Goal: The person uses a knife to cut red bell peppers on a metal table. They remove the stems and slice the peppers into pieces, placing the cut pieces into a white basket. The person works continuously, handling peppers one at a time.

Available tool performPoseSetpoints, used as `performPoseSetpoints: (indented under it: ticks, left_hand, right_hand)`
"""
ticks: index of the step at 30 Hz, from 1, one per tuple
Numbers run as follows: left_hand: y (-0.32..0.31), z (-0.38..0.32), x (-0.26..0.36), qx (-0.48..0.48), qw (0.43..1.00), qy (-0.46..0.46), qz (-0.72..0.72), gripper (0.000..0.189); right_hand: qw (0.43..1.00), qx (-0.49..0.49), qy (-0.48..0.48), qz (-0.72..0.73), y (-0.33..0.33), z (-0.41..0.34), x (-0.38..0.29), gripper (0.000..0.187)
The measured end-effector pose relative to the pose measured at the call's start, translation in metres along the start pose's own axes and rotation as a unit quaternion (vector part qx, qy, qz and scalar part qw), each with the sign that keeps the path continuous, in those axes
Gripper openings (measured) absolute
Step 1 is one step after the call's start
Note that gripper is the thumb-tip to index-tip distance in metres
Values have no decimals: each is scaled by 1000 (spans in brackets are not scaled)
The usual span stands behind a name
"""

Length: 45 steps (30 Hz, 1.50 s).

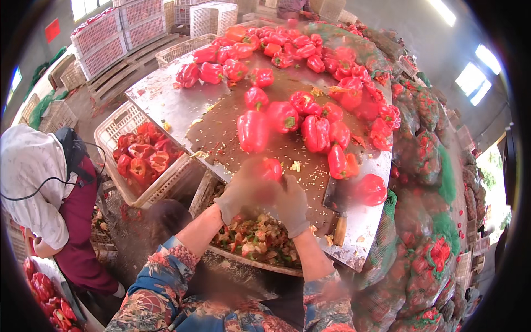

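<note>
My left hand (238,193), in a pale work glove, grips a red bell pepper (272,169) over the near edge of the metal-topped table (166,99). My right hand (293,205), gloved too, closes on the pepper from the other side; a blurred smear on the view hides the finger detail between them. Right of my right hand lies a cleaver (332,197) with a wooden handle (340,229). Below my hands stands a crate of pepper cores and scraps (253,238). Several whole red peppers (253,130) lie just beyond.
More red peppers (298,45) are heaped at the table's far side. A white plastic crate (124,114) at left holds opened peppers (143,153). Mesh sacks of peppers (427,265) line the right. A person (37,174) works at far left; stacked crates (99,45) stand behind.
</note>
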<state>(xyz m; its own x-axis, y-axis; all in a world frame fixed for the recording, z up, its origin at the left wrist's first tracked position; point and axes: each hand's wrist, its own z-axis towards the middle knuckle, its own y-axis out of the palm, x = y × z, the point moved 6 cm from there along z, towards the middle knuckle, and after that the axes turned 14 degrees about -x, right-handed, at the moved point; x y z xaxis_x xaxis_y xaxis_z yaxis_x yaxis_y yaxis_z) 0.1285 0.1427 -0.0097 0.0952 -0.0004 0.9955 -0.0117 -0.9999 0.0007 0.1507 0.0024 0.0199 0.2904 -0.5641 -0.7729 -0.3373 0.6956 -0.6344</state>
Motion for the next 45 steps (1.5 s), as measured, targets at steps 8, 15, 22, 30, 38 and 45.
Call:
performPoseSetpoints:
  ticks: [8, 15, 22, 30, 38, 45]
  left_hand:
    - [-13, 0, -20, 180, 980, 36, 78, 37]
    - [-13, -11, -24, 190, 973, 113, -69, 36]
    - [-26, -35, -32, 226, 959, 111, -131, 46]
    - [-14, -27, -42, 19, 953, -6, -303, 46]
    - [-37, -35, -22, -167, 939, 57, -294, 49]
    - [-39, -29, -32, -212, 968, -81, -103, 52]
  right_hand:
    - [997, 60, -45, 14, 15, 9, 2, 31]
    - [991, 90, 51, 89, 22, 19, 40, 31]
    - [987, 154, 40, 26, 17, -7, 10, 23]
    - [988, 143, -3, 61, -30, -1, -6, 14]
    - [907, -58, 147, 391, -17, 15, 38, 8]
    - [984, 8, -58, -166, -51, 56, 25, 25]
